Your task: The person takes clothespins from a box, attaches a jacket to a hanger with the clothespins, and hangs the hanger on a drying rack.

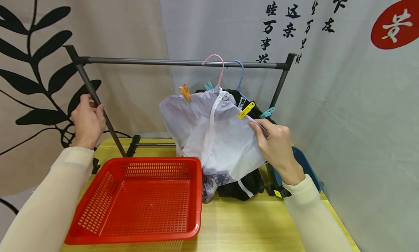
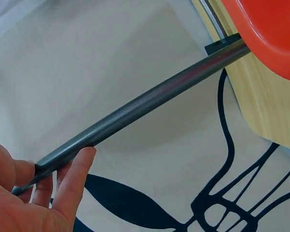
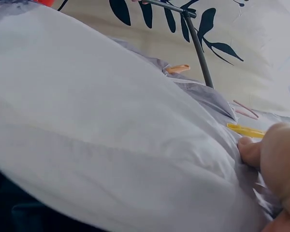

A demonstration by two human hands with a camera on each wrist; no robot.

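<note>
My left hand (image 1: 88, 121) holds the left post (image 1: 98, 99) of a grey clothes rack. The left wrist view shows the thumb and fingers about that post (image 2: 145, 101). With thumb and fingers, my right hand (image 1: 275, 146) pinches the right edge of a pale lilac-white garment (image 1: 196, 128) with a white front strip. This garment hangs from a pink hanger (image 1: 221, 68), an orange clothespin (image 1: 185, 92) and a yellow clothespin (image 1: 246, 110) on it. Behind it, a black garment (image 1: 243, 186) is mostly hidden; a blue hanger (image 1: 241, 75) shows above.
An empty red plastic basket (image 1: 198, 223) stands at the front left of the wooden table (image 1: 248, 226). A dark blue bin (image 1: 307, 168) is behind my right wrist. The rack's top bar (image 1: 147, 62) spans the back, before printed curtains (image 1: 343, 99). Light-blue clothespins (image 1: 267, 113) sit near the black garment.
</note>
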